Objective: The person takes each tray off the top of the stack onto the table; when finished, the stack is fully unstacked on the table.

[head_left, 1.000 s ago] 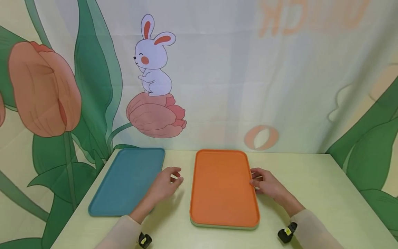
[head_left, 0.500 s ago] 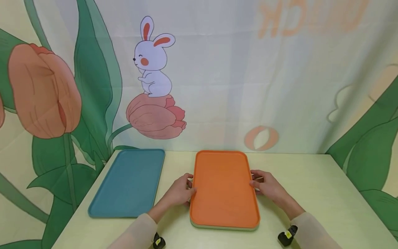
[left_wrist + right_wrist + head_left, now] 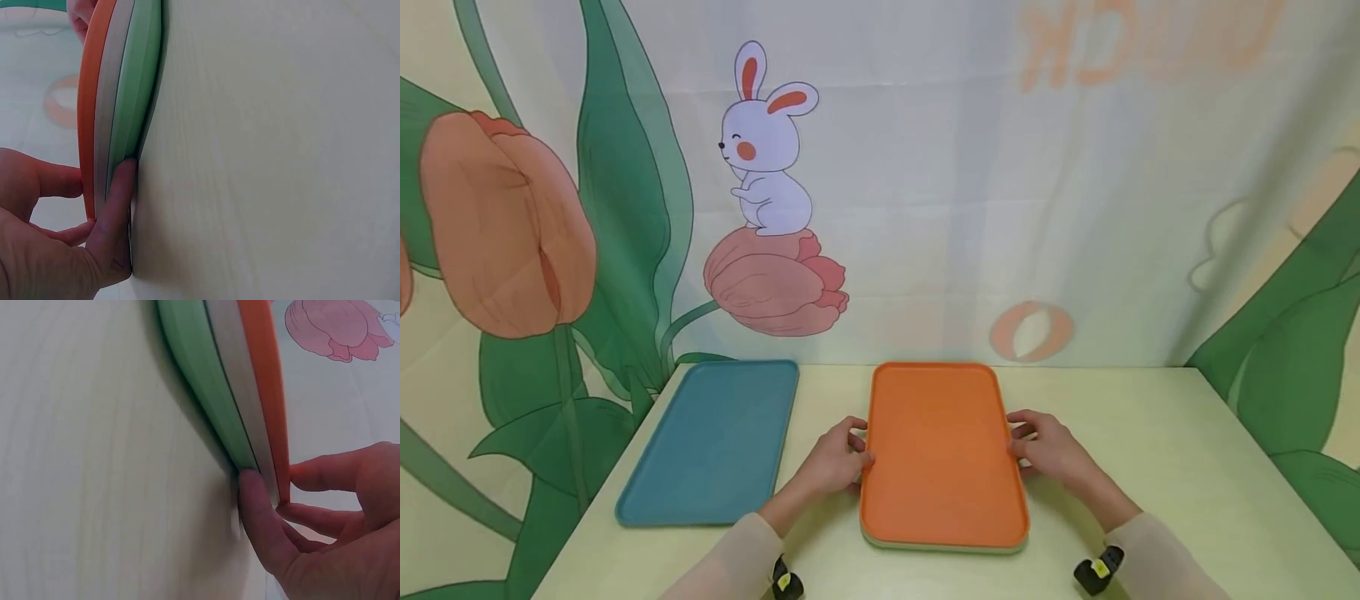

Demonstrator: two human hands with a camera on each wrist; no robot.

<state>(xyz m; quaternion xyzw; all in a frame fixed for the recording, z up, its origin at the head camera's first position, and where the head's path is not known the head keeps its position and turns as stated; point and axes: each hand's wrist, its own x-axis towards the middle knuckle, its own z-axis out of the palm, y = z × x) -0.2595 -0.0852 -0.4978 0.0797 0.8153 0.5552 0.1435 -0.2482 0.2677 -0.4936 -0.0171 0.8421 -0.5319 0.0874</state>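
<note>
A stack of rectangular trays lies lengthwise mid-table, its orange tray (image 3: 942,454) uppermost. Both wrist views show the layers edge-on: a greyish-beige tray (image 3: 112,94) under the orange one, and a green tray (image 3: 139,81) at the bottom. My left hand (image 3: 833,460) grips the stack's left long side, thumb at the orange rim and a fingertip (image 3: 127,172) low against the green edge. Opposite it, my right hand (image 3: 1051,450) holds the right long side in the same manner, a fingertip (image 3: 250,481) at the green edge. Some fingers are partly hidden by the stack.
To the left lies a blue tray (image 3: 711,446), flat and apart from the stack, near the left table edge. The pale table (image 3: 1165,467) meets a printed curtain (image 3: 925,208) with a rabbit and tulips at the back.
My left hand has moved right, from beside the blue tray to the stack's left side, and has taken hold there. My right hand has stayed at the right side.
</note>
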